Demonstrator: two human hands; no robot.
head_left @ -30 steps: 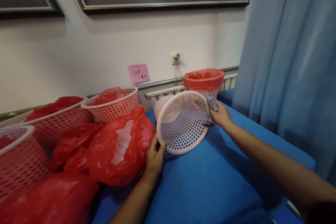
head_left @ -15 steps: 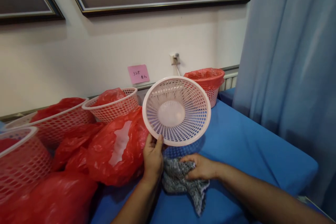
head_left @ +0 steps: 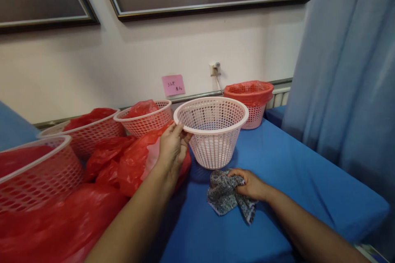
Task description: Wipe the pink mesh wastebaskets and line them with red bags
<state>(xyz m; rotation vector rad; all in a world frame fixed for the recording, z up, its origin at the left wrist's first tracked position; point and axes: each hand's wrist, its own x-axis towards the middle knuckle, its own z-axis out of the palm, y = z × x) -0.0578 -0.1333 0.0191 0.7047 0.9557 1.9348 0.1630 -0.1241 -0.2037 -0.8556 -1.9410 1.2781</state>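
A pale pink plastic basket (head_left: 212, 146) with perforated sides is upright over the blue-covered table, its round mouth facing up. Its rim is pinched at the near left by my left hand (head_left: 173, 144). Below and to the right of the basket, my right hand (head_left: 248, 185) grips a grey speckled cloth (head_left: 224, 193), which hangs bunched from the fingers close to the table. No contents show through the basket's walls. Whether its base touches the table I cannot tell.
Several pink baskets (head_left: 92, 135) with red plastic bags stand at left, beside full red bags (head_left: 138, 168). Another basket with a red liner (head_left: 251, 94) stands behind, right. The blue table (head_left: 308, 172) reaches a blue curtain (head_left: 345, 70). A pink note (head_left: 173, 85) is on the wall.
The basket has tipped from facing me to upright and moved away, with my left hand still on its rim. My right hand and the cloth have shifted slightly right and up in view.
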